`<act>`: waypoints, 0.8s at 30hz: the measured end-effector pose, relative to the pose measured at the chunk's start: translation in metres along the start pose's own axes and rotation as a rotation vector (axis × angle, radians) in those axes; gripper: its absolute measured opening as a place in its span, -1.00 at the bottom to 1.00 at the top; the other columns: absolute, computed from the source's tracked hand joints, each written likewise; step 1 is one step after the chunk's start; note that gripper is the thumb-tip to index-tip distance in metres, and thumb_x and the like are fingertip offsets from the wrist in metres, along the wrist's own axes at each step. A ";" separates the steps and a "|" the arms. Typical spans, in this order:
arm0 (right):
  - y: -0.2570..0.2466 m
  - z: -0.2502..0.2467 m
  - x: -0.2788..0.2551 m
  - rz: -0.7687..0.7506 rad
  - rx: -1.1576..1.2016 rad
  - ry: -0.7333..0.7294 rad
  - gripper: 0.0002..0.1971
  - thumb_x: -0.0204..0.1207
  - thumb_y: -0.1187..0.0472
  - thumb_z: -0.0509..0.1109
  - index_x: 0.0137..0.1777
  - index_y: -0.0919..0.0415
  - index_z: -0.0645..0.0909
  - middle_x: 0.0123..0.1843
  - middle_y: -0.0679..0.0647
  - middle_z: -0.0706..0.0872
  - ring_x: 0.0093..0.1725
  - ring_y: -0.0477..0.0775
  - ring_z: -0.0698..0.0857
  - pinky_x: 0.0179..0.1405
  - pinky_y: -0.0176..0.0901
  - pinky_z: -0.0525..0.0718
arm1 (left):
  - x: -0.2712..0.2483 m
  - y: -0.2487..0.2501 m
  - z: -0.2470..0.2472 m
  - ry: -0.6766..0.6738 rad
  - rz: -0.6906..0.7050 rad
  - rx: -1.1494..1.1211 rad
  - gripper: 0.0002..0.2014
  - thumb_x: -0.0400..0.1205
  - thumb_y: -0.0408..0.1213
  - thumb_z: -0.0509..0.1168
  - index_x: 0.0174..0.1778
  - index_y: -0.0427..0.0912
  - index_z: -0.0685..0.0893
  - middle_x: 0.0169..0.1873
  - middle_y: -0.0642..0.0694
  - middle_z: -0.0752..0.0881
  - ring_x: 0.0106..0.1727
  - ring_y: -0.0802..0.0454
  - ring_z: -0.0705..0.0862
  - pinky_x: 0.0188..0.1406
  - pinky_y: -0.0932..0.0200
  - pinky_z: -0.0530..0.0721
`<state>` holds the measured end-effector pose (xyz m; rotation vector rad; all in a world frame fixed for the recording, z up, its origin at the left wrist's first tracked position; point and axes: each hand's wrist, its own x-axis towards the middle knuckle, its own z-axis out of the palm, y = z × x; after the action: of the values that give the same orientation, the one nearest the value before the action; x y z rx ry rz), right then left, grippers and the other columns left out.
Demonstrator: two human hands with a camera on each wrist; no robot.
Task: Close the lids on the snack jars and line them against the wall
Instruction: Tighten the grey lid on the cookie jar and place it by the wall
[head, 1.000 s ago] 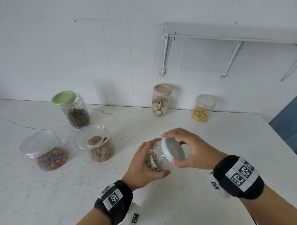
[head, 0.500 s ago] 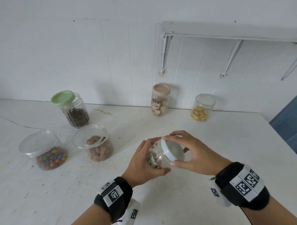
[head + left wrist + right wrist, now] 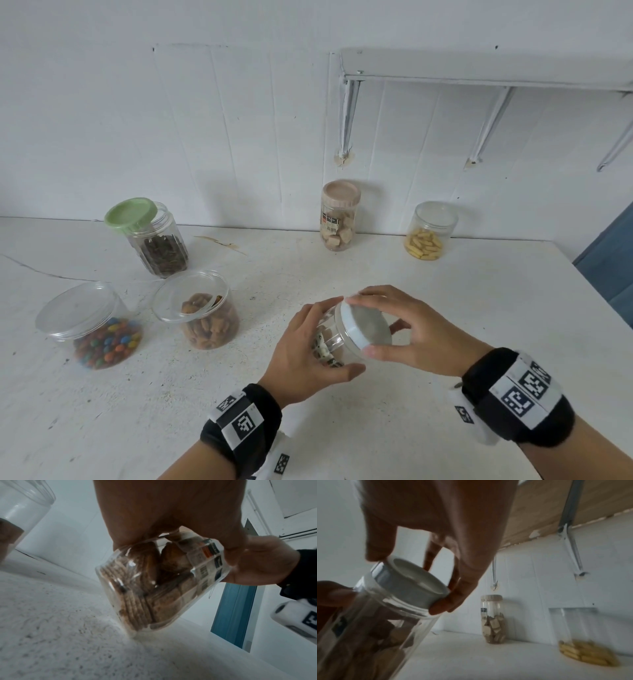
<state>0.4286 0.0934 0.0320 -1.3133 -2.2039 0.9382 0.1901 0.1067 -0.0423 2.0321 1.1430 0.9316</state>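
Little has shifted: the left hand still grips the tilted cracker jar near the table's front, while the right hand keeps turning its white lid. Two jars stand closed at the far wall; three on the left wait, lids loose.

White speckled bench against white panelled wall. Shelf mounted on wall, on slanted brackets. Blue panel at right edge, beyond bench corner.
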 end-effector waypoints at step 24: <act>0.001 0.006 -0.001 0.111 -0.062 0.061 -0.29 0.44 -0.58 0.25 0.59 -0.44 0.34 0.45 -0.28 0.45 0.43 -0.19 0.53 0.36 -0.15 0.64 | -0.004 0.007 0.004 -0.098 0.058 0.192 0.00 0.51 0.47 0.35 0.78 0.19 0.08 0.63 0.24 0.37 0.60 0.23 0.37 0.61 0.06 0.41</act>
<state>0.4259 0.0905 0.0271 -1.4858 -2.1485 0.8635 0.1953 0.0996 -0.0404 2.2495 1.1637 0.7647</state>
